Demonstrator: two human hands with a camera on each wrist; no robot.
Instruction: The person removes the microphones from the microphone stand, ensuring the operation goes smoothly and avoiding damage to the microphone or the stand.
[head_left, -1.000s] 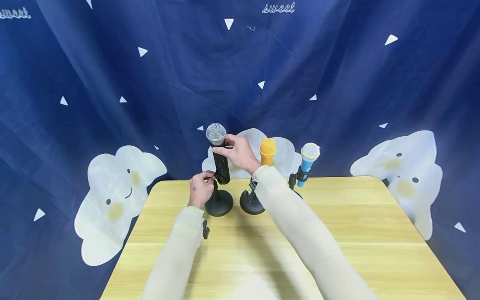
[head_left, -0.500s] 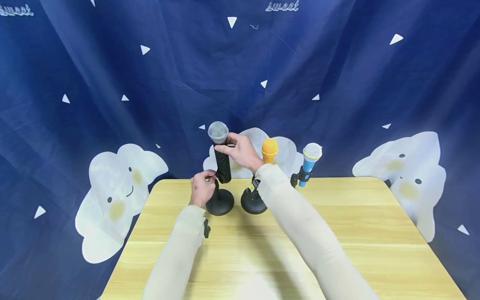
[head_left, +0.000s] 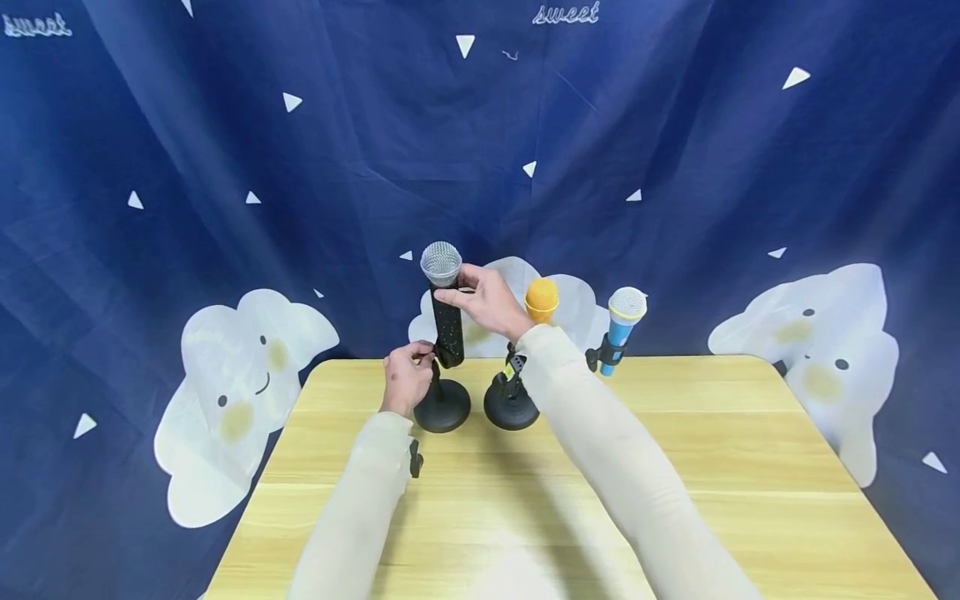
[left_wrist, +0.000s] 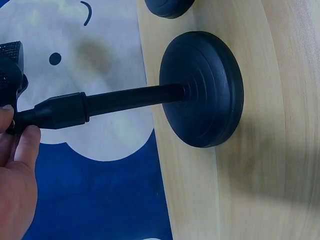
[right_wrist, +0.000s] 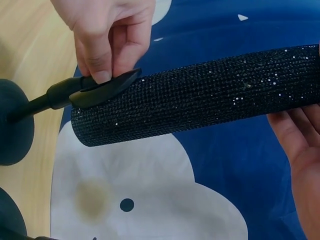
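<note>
While the head view shows the silver mesh top (head_left: pixel 441 263) of your black microphone (head_left: pixel 448 332), only the right wrist view makes plain the dark clip (right_wrist: pixel 104 94) against its lower end. Its long axis runs nearly upright, mesh upward, at the top of a stand (head_left: pixel 442 408). Left of your right hand (head_left: pixel 491 303), it is gripped below the mesh; your left hand (head_left: pixel 406 380) pinches where clip meets stand.

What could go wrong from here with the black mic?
The black mic may slip if the right hand lets go too soon; how firmly the clip holds its lower end can't be told.

The right sleeve overlaps the orange mic in the head view, so pulling back might knock it.
</note>
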